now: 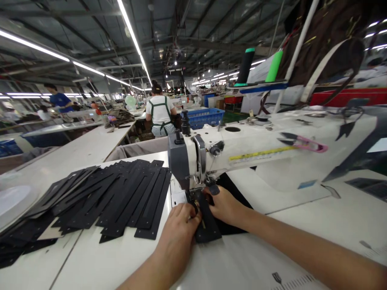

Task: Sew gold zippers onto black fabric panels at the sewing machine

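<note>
A black strip (209, 226) with a slot down it lies under the presser foot of a white sewing machine (260, 149). Something thin and gold-coloured shows in the slot; I cannot make out its kind. My left hand (179, 226) is closed at the strip's left edge, thumb and fingers pinching it just before the needle area. On the other side, my right hand (226, 204) has its fingers curled against the strip close to the foot, fingertips partly hidden by the machine. Beneath the right wrist lies a larger black piece (234, 189), flat on the table.
Many slotted black strips (121, 197) lie fanned out on the left. Pink thread snips (308, 143) rest on the machine arm, above a yellow measuring tape (263, 153). Thread cones (274, 66) stand behind. A person (160, 110) faces away beside a blue crate (205, 117).
</note>
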`<state>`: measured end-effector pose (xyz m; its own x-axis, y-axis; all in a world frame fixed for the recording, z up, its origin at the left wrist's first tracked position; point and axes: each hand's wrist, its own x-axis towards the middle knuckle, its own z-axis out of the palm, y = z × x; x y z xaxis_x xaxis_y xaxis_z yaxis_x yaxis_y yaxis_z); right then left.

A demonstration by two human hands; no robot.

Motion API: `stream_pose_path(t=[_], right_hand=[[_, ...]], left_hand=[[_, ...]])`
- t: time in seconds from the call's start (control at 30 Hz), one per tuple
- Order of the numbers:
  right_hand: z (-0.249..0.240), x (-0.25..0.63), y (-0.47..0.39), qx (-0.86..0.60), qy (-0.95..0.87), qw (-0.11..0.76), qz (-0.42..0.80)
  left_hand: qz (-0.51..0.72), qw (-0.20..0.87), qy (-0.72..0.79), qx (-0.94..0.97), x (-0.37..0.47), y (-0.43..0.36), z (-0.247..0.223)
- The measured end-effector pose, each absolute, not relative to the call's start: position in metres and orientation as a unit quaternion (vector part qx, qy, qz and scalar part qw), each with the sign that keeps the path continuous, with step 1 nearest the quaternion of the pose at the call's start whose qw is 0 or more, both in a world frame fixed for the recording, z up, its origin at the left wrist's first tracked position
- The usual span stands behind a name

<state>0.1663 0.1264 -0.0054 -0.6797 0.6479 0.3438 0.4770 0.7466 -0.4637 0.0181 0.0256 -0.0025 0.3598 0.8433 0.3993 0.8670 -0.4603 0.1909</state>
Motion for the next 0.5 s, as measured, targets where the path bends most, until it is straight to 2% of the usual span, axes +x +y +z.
stream_pose_path(t=[0.3, 0.5], right_hand=[[-0.015, 0.151, 0.142, -0.46, -0.856, 0.195, 0.133], [-0.005, 0.171, 0.115, -0.387, -0.889, 0.222, 0.108]], left_hand=[[-0.19, 0.002, -0.516, -0.835, 0.018, 0.03, 0.003], [-0.188, 0.003, -0.534, -0.824, 0.018, 0.02, 0.004]])
